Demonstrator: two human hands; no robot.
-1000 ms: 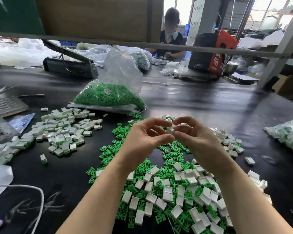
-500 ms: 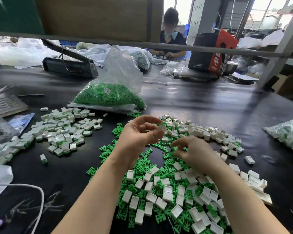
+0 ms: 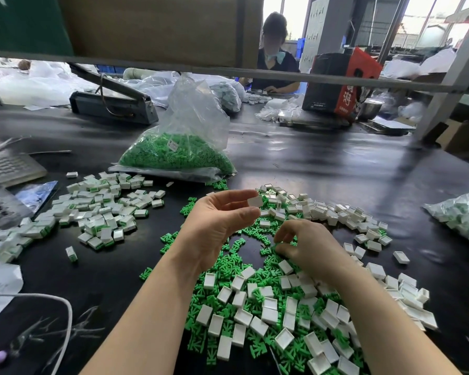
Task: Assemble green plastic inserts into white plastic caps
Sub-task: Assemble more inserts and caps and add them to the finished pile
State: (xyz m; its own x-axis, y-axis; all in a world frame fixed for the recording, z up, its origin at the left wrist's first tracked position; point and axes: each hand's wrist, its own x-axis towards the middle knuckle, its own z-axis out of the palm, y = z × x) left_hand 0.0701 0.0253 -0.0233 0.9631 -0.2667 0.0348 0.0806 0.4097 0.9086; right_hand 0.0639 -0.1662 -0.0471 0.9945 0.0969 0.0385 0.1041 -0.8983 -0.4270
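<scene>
My left hand [image 3: 217, 226] is raised above the table and pinches a white cap [image 3: 255, 202] between thumb and fingertips. My right hand [image 3: 306, 247] is lower, down on the loose green inserts [image 3: 255, 234], its thumb and forefinger closing on one small green piece; the piece itself is barely visible. A mixed heap of white caps and green inserts [image 3: 268, 315] lies in front of me, between and under my forearms. More empty white caps [image 3: 322, 209] spread to the right.
A pile of assembled white-and-green pieces [image 3: 100, 212] lies to the left. A clear bag of green inserts [image 3: 179, 155] stands behind the heap, another bag [image 3: 463, 215] at the right edge. A heat sealer [image 3: 114, 104], a keypad and a white cable sit left. A person works across the table.
My hands, joined at first around one piece, have separated. The right hand dropped to the green inserts; the left stayed up and now holds a white cap at its fingertips.
</scene>
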